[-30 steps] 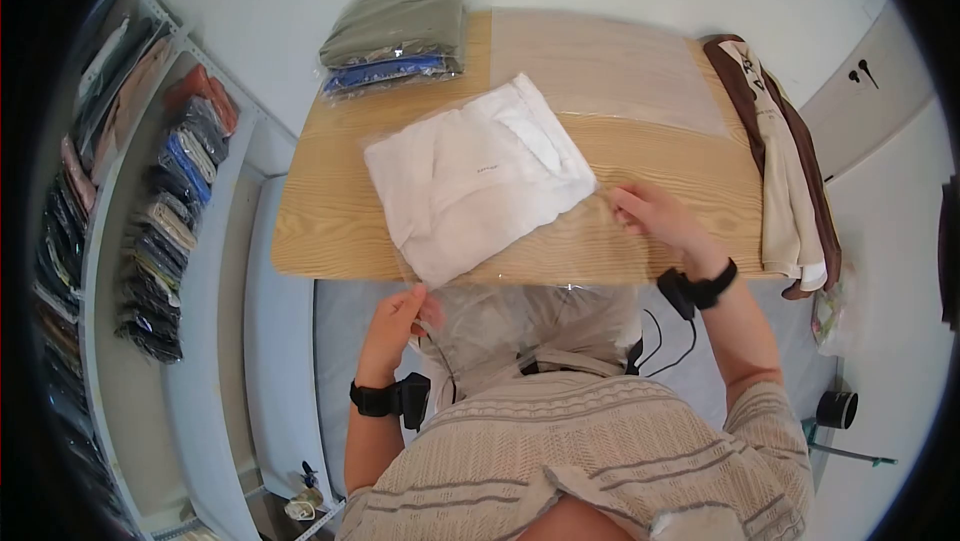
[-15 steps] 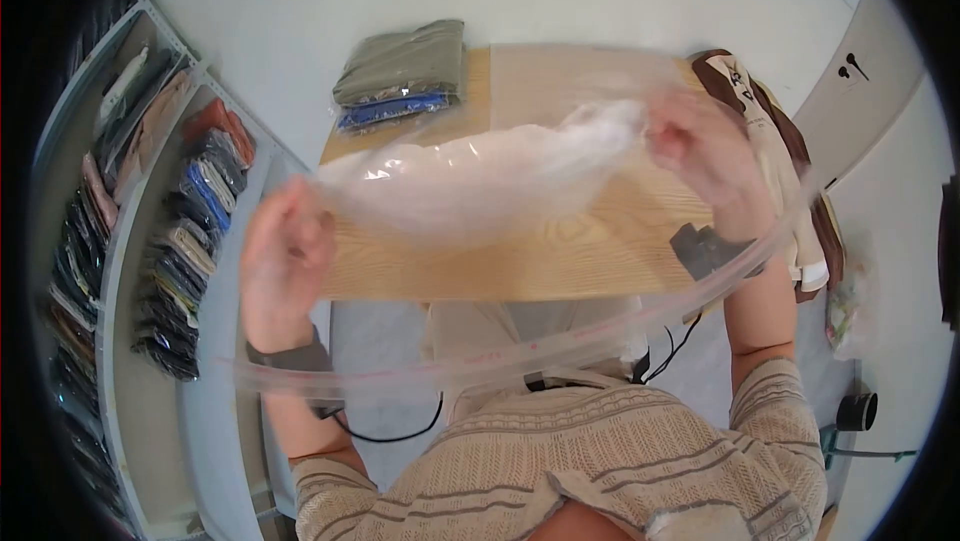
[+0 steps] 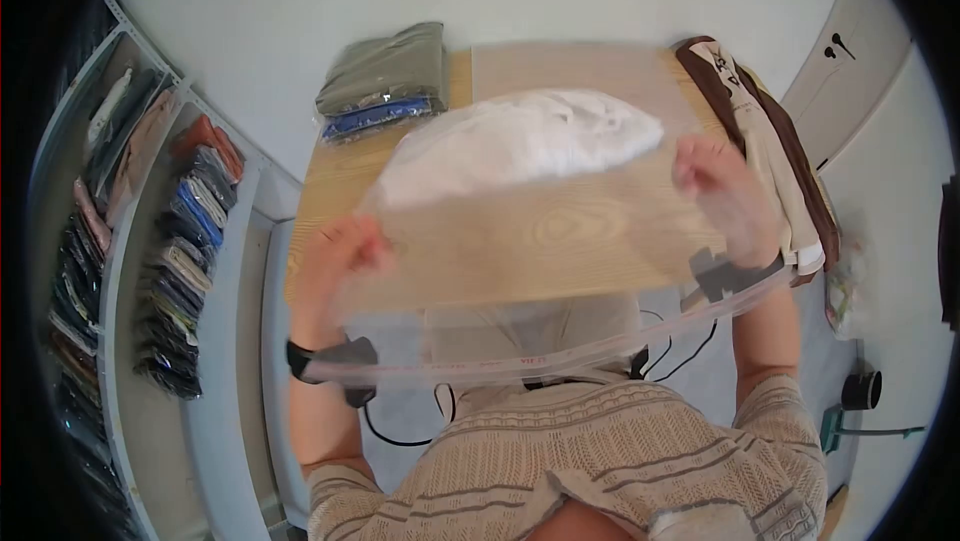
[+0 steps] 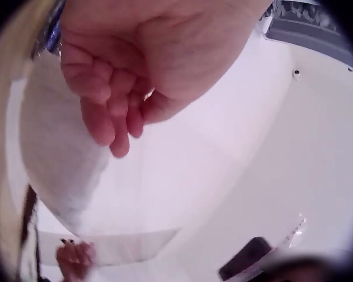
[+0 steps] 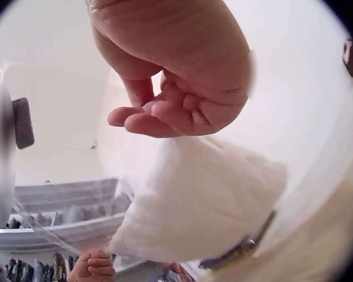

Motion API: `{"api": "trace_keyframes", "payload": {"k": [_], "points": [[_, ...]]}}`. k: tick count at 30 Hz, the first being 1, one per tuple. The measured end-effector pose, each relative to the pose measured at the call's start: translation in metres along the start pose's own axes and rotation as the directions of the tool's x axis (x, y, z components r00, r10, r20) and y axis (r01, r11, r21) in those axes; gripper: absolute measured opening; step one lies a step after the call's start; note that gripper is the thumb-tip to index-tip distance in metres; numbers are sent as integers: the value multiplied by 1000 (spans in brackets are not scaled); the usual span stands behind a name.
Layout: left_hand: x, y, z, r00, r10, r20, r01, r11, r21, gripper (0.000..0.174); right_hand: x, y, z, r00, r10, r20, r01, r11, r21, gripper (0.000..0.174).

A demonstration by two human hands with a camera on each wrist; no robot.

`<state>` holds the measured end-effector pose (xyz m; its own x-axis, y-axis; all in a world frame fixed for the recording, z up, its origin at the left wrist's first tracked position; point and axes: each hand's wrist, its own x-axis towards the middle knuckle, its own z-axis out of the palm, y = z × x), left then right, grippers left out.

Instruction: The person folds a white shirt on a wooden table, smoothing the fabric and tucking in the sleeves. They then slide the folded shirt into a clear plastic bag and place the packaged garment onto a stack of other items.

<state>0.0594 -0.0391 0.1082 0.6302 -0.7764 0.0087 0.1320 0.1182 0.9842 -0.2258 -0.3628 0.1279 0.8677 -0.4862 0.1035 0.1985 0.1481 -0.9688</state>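
Observation:
A folded white garment [image 3: 530,136] shows inside a large clear plastic bag [image 3: 520,359], raised over the table and blurred by motion. Its long edge strip, with red print, sags across in front of the person and overlaps both wrists in the head view. At the garment's lower left, my left hand [image 3: 345,256] pinches the bag's side between thumb and curled fingers. Opposite it, my right hand [image 3: 715,176] pinches the other side just past the garment's right end. The right wrist view has the garment [image 5: 206,200] hanging below the bent fingers.
Bagged folded clothes, grey-green [image 3: 385,71] over blue, are stacked at the table's back left. A clear flat sheet [image 3: 570,66] lies at the back. A brown and cream garment [image 3: 765,156] lies along the right edge. Shelves of bagged clothes [image 3: 190,271] stand left.
Both hands lifted the bag with the garment off the table and spread apart. Since half a second ago, the left hand has shifted right and down, and the right hand slightly right and down.

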Motion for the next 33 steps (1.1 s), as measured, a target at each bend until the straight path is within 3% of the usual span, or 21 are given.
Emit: {"api": "trace_keyframes", "payload": {"k": [1,3,4,6,10,12,16,19,21,25,27,28,29,30,31,32,33], "points": [[-3,-20,-5,992,-127,-1,125,973,193,20,-5,27,-10,999,45,-10,-46,999,-24,20],[-3,-70,-13,958,-287,9,276,928,252,22,-16,71,-15,947,308,-88,-316,943,-101,20],[-3,-89,-17,954,-299,6,288,924,250,22,-21,91,-16,943,320,-88,-328,940,-96,20],[-4,-107,-17,866,-500,15,485,847,219,23,-27,115,-11,805,568,-171,-593,778,-208,17],[-1,-99,-15,862,-506,-29,498,836,231,26,-21,110,-5,770,616,-166,-634,767,-100,18],[4,-101,-16,837,-548,-2,539,823,178,29,-16,113,-2,778,623,-84,-620,782,59,21],[10,-106,-2,838,-546,15,526,814,247,26,-11,134,-2,810,577,-104,-570,816,94,20],[13,-106,5,851,-523,-54,513,805,299,27,-9,139,-9,808,584,-76,-576,811,101,19],[12,-104,9,850,-516,-104,521,794,314,25,-12,134,-6,787,602,-135,-597,798,78,16],[6,-108,-2,859,-511,-25,489,805,335,23,-17,126,-10,776,624,-94,-618,782,84,14],[-9,-104,-6,884,-462,-72,467,881,76,24,-27,119,-13,786,605,-129,-588,796,144,19],[-16,-109,-12,885,-461,-68,465,881,83,24,-34,120,-19,788,601,-133,-584,798,149,19],[-24,-120,-21,960,-186,-207,240,931,276,26,-43,122,-25,842,504,-193,-496,864,90,25],[-27,-123,-22,953,123,-278,26,878,479,30,-50,123,-27,883,398,-248,-405,914,23,34],[-30,-121,-23,954,124,-273,23,878,478,30,-56,123,-24,883,395,-254,-403,915,23,34],[-33,-112,-20,931,363,-41,-184,564,805,36,-61,124,-19,950,125,-287,-232,895,-380,39],[-35,-107,-18,843,469,264,-352,110,929,44,-64,124,-14,968,-143,-205,-51,690,-722,45]]}}
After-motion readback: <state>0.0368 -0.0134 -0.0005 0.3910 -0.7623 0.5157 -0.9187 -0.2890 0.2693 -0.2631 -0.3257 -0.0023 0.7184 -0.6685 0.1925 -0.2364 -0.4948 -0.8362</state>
